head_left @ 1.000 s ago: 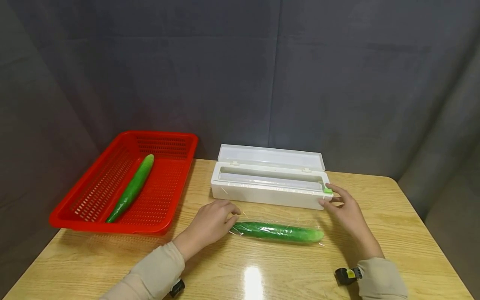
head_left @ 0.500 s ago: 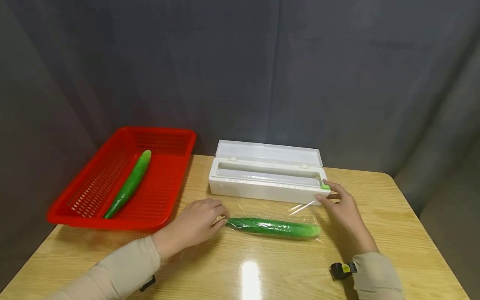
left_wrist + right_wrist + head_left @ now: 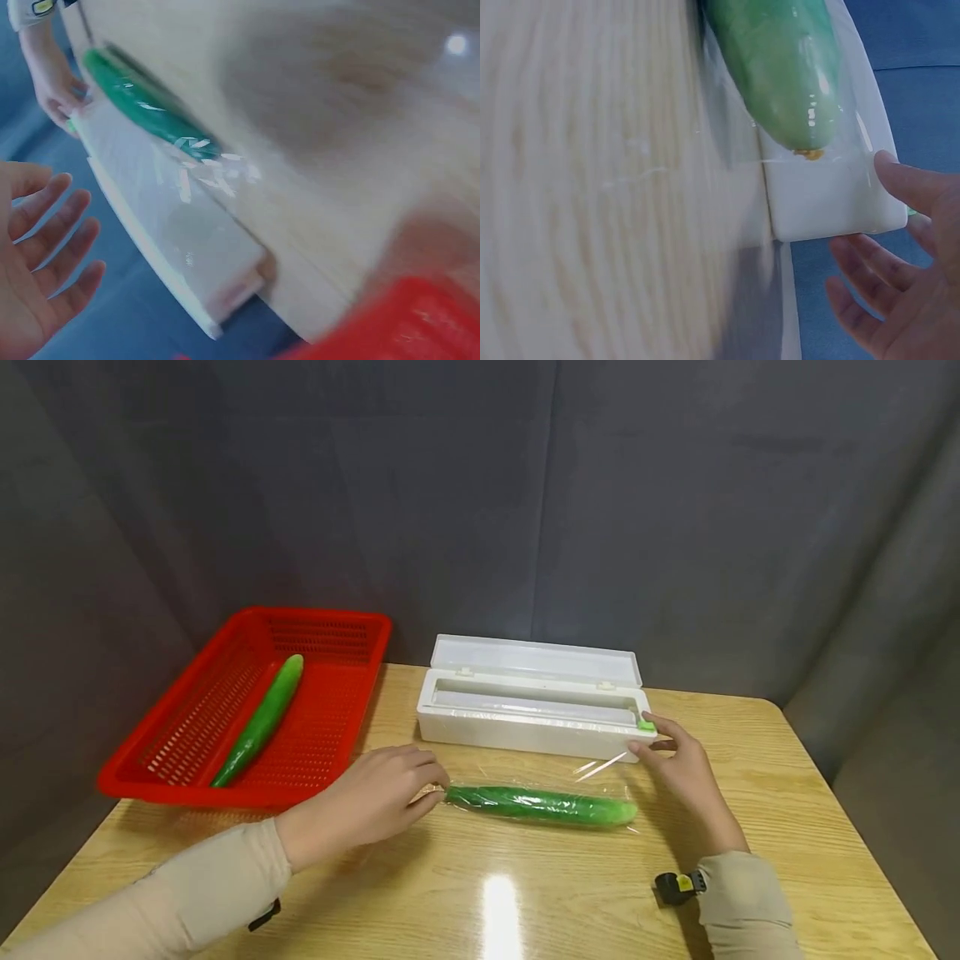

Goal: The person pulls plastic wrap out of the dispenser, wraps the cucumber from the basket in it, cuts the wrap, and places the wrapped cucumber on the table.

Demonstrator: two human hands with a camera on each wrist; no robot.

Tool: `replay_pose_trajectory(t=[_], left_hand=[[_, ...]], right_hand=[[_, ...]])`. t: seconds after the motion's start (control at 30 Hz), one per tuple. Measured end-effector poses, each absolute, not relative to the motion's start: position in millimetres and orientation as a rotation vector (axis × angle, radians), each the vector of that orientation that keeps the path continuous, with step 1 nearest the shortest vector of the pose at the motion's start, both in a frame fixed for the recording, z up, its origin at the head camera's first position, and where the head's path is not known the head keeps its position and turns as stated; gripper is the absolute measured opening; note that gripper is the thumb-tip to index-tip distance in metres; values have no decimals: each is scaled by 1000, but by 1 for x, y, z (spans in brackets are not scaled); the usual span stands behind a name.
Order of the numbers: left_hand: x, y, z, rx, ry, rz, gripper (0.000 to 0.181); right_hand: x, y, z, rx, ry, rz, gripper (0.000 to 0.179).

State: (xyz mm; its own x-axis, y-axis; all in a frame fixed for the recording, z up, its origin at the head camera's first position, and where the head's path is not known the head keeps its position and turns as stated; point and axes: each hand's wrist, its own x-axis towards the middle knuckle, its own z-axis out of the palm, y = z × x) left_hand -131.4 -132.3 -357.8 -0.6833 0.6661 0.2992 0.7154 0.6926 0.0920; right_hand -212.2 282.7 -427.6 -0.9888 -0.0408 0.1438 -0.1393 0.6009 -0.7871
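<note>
A cucumber (image 3: pixel 540 805) lies under clear cling film (image 3: pixel 600 770) on the table, in front of a white cling film dispenser (image 3: pixel 525 734) with its lid raised. My left hand (image 3: pixel 382 793) is at the cucumber's left end; in the left wrist view its fingers are spread and slightly bent, with nothing seen between them. With thumb and fingers, my right hand (image 3: pixel 686 772) holds the dispenser's right end, near the green slider (image 3: pixel 646 725). In the right wrist view, the cucumber's pale tip (image 3: pixel 802 127) shows through the film.
A red plastic basket (image 3: pixel 322 789) stands at the left with another cucumber (image 3: pixel 261 722) in it. The wooden table (image 3: pixel 600 893) ends behind the dispenser at a dark grey curtain (image 3: pixel 375 502).
My left hand has moved left along the cucumber's left end, the forearm swinging lower left. My right hand has stayed at the dispenser's right end. The whole head view has shifted slightly up.
</note>
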Motion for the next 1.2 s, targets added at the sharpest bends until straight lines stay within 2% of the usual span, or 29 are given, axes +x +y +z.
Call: replay_pose_trajectory(t=[0.33,0.7,1.2], left_hand=[[-162,-59,-348,-1230,-2663,-394,14],[-196,19,-353,-1263,-2697,-457,21],[-243,89,-364,-1131,-2769,-614,27]], right_hand=[[-217,285,-433,161,-2694,1374,57],[-216,284,-433,173,-2718,1388,58],[-215,286,-432,177,-2667,1397,56]])
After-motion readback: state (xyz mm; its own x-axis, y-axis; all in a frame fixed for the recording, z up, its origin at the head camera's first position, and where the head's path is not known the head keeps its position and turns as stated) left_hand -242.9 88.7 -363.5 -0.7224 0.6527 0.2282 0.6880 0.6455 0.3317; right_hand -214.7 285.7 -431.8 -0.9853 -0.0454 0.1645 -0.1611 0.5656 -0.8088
